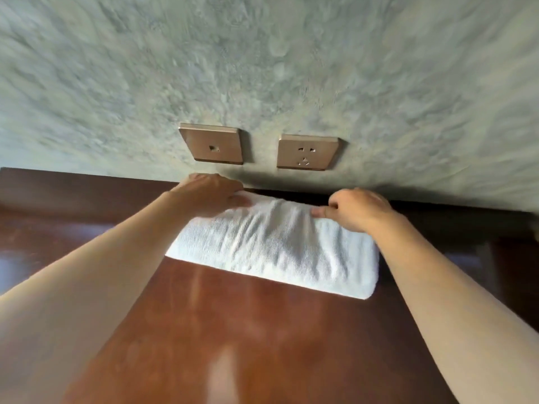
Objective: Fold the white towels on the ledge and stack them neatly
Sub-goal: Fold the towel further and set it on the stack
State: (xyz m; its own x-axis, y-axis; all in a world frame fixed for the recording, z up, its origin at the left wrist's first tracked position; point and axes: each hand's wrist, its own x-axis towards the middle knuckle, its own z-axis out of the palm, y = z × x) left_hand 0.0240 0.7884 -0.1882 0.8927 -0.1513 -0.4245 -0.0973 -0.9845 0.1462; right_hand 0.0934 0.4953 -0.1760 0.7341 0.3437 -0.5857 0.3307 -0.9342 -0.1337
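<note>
A white towel (pixel 274 246) lies folded into a thick oblong on the dark red-brown wooden ledge (pixel 233 330), close to the wall. My left hand (pixel 210 193) grips the towel's far left corner, fingers curled over the edge. My right hand (pixel 355 211) pinches the far right part of the towel between thumb and fingers. Both forearms reach in from the lower corners of the view. The towel's far edge is bunched into wrinkles between the hands. No other towel is in sight.
A grey-green textured wall (pixel 262 68) rises right behind the ledge. Two bronze wall plates sit just above the hands: a socket plate (pixel 213 144) on the left and a power outlet (pixel 306 153) on the right. The ledge drops off at the right (pixel 495 258).
</note>
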